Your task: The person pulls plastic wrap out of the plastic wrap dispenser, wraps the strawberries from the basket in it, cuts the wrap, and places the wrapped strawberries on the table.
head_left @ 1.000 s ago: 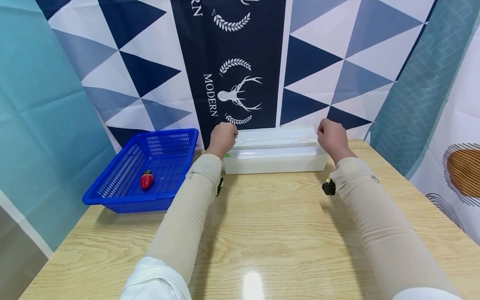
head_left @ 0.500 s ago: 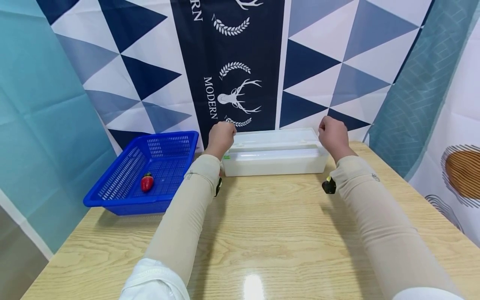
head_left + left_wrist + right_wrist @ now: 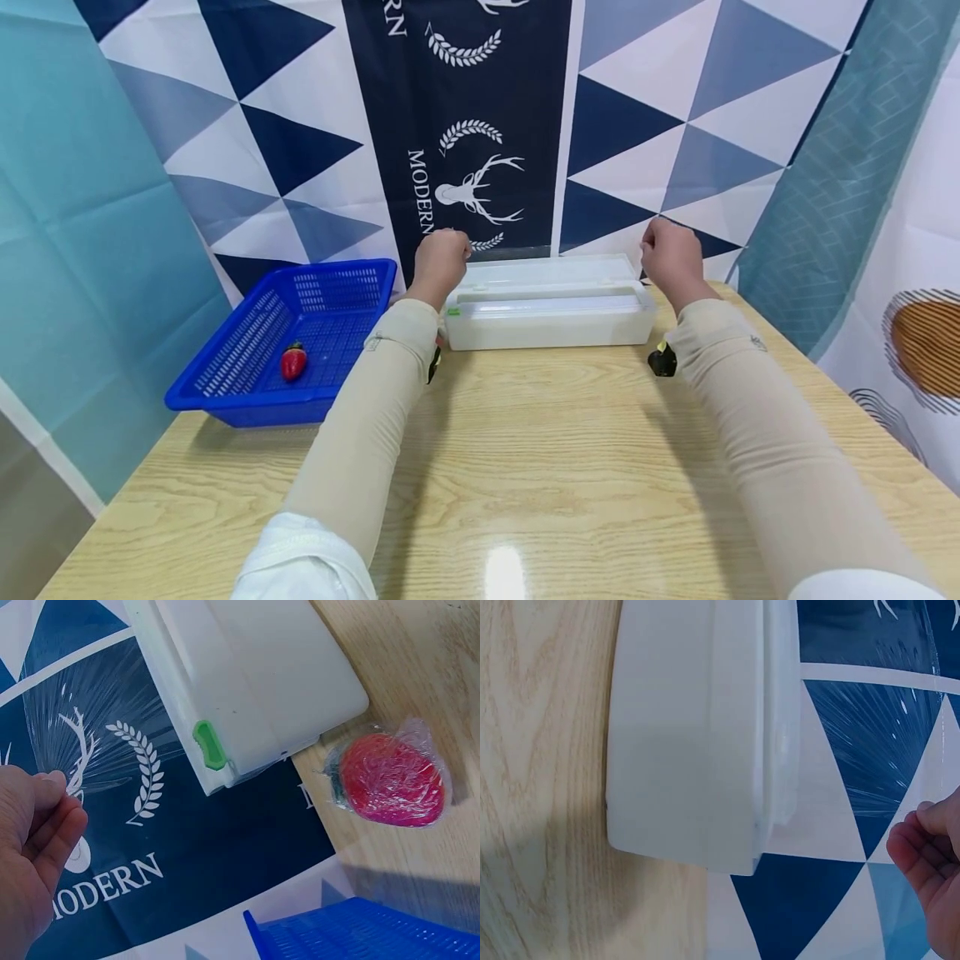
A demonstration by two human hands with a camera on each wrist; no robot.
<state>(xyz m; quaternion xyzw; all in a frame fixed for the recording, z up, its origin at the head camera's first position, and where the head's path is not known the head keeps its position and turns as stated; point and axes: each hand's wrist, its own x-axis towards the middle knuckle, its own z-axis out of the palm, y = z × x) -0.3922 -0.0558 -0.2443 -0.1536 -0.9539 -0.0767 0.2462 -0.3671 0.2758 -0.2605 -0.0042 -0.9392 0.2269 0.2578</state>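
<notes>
Pinching clear wrap with curled fingers of left hand and right hand, near the head frame's middle; holding it stretched between both, beside the white box.

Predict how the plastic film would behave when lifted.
The plastic film is probably floppy, as creases fan out from the left hand. It's likely light and easily torn, looking thin: the deer print shows through.
</notes>
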